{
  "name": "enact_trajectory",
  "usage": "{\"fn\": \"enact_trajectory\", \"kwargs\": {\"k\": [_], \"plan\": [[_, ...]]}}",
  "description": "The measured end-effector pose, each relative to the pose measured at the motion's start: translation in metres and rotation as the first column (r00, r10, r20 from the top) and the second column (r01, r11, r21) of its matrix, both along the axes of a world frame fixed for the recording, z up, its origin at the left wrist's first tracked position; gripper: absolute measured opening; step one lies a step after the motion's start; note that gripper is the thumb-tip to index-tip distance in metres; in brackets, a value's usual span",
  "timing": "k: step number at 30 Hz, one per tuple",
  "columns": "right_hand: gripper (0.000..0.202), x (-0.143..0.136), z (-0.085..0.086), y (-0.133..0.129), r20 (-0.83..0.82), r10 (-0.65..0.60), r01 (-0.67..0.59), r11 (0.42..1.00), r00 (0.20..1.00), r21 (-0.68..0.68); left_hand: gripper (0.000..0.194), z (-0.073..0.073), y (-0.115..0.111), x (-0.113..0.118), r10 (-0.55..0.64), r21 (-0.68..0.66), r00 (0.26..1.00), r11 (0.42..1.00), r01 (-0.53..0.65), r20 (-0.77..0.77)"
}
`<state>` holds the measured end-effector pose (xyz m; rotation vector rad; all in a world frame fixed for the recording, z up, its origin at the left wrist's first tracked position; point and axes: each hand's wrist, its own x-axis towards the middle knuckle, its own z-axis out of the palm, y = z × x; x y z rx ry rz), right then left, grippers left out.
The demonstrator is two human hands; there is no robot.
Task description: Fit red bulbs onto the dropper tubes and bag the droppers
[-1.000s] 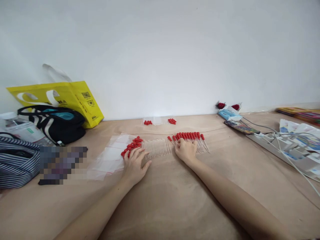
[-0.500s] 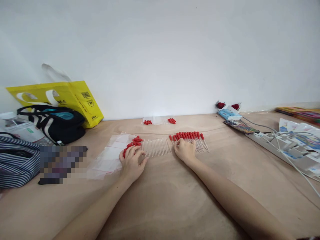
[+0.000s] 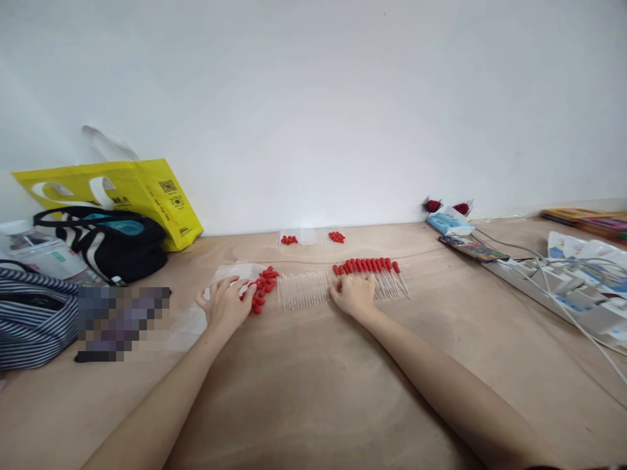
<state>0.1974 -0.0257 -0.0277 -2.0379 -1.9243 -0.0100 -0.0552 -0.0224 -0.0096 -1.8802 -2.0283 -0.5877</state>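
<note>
My left hand (image 3: 226, 303) is over the clear plastic bags (image 3: 189, 326), its fingers apart, beside a pile of loose red bulbs (image 3: 264, 287). A row of clear thin tubes (image 3: 304, 289) lies between my two hands. My right hand (image 3: 353, 295) rests at the right end of that row with its fingers curled; whatever they hold is hidden. Beyond and right of it lie several tubes with red bulbs (image 3: 369, 264) on their far ends. Two small bags with red bulbs (image 3: 289, 239) (image 3: 336, 237) lie near the wall.
On the left stand a yellow bag (image 3: 161, 202), a black bag (image 3: 117, 241), a plastic jar (image 3: 53, 258) and a striped bag (image 3: 34, 320). A blue tissue pack (image 3: 449, 222), a power strip (image 3: 553, 287) with cables and packets (image 3: 588, 254) are on the right.
My left hand has moved left off the pile of red bulbs, and its fingers have spread. My right hand has shifted slightly left along the tubes.
</note>
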Motion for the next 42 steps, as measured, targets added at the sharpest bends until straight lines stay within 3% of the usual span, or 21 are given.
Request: {"fn": "enact_trajectory", "kwargs": {"k": [8,15,20,22,24,26,29,31,33,35,37,39,42], "plan": [[0.029,-0.005,0.002,0.004,0.052,-0.021,0.023,0.999,0.998,-0.044,0.035,0.009,-0.004,-0.003,0.066,-0.067,0.998,0.996,-0.066,0.007],[0.03,-0.009,0.002,0.003,0.104,0.03,-0.025,0.999,0.994,-0.048,0.031,0.01,-0.006,-0.009,0.088,-0.164,0.995,0.983,-0.077,0.056],[0.027,-0.009,0.001,0.003,0.107,0.014,-0.006,0.997,0.994,-0.079,0.026,0.017,-0.006,-0.008,0.049,-0.056,0.993,0.997,-0.044,0.105],[0.026,-0.009,0.001,0.003,0.109,0.002,0.007,0.996,0.994,-0.087,0.023,0.019,-0.01,-0.002,-0.064,0.041,0.986,0.997,0.058,0.156],[0.026,-0.01,0.0,0.003,0.114,-0.008,0.018,0.996,0.994,-0.092,0.021,0.017,-0.017,0.01,-0.277,0.095,0.935,0.96,0.262,0.22],[0.026,-0.011,-0.001,0.003,0.121,-0.018,0.03,0.995,0.993,-0.095,0.02,0.01,-0.024,0.026,-0.502,0.074,0.834,0.864,0.499,0.228],[0.029,-0.011,-0.002,0.002,0.131,-0.038,0.051,0.995,0.991,-0.091,0.026,-0.008,-0.031,0.05,-0.718,0.141,0.694,0.682,0.717,-0.053],[0.029,-0.008,-0.001,-0.001,0.137,-0.061,0.073,0.994,0.989,-0.084,0.028,-0.018,-0.033,0.062,-0.794,0.1,0.561,0.554,0.826,-0.235],[0.028,0.001,-0.001,-0.005,0.144,-0.073,0.083,0.995,0.987,-0.062,0.026,-0.024,-0.033,0.069,-0.83,0.031,0.464,0.479,0.877,-0.309],[0.025,0.015,-0.002,-0.011,0.155,-0.031,0.031,1.0,0.987,0.004,0.022,-0.026,-0.033,0.07,-0.846,0.016,0.46,0.473,0.881,-0.269],[0.021,0.032,-0.004,-0.02,0.164,0.097,-0.113,0.989,0.982,0.096,0.022,-0.026,-0.034,0.067,-0.848,0.036,0.512,0.512,0.858,-0.135],[0.02,0.05,-0.008,-0.029,0.177,0.284,-0.312,0.936,0.942,0.16,0.024,-0.025,-0.035,0.062,-0.836,0.024,0.549,0.549,0.835,0.02],[0.018,0.071,-0.013,-0.043,0.222,0.481,-0.523,0.827,0.848,0.208,0.022,-0.025,-0.037,0.057,-0.829,-0.021,0.544,0.546,0.837,0.131]]}}
